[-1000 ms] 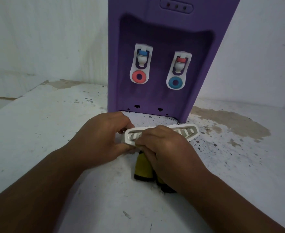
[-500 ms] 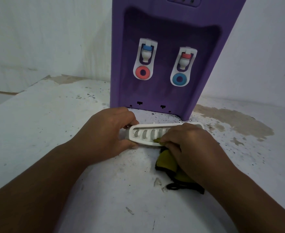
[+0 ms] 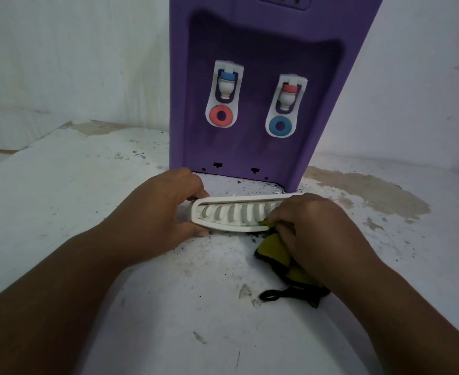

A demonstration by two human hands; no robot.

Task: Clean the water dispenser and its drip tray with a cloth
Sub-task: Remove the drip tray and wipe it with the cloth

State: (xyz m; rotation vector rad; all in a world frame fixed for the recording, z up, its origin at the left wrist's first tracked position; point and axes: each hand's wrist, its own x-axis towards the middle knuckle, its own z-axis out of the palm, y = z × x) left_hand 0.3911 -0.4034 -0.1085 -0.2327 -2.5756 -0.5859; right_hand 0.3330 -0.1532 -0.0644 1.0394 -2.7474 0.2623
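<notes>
Two hands at work on one item, listed below.

- Drip tray [image 3: 236,213]: white plastic, long and shallow with rounded ends and a ribbed, slotted grille. It is detached and lies on the surface [image 3: 60,198] just in front of the water dispenser [image 3: 263,50]. Its contents cannot be made out.
- Left hand [image 3: 163,212]: grip clasped round the tray's left end, thumb below, fingers over the far edge.
- Right hand [image 3: 317,228]: grip pinching the cloth [image 3: 273,250] against the tray's right part.
- Cloth: olive-yellow, soft, black-edged, with a black loop [image 3: 277,293] trailing on the surface.
- Water dispenser: purple, boxy, upright, with a recessed front. Left tap [image 3: 224,94] has a blue cap and red ring; right tap [image 3: 286,105] has a red cap and blue ring.
- Surface: white, worn and chipped, with dark specks [image 3: 250,182] and a brown patch [image 3: 371,190].
</notes>
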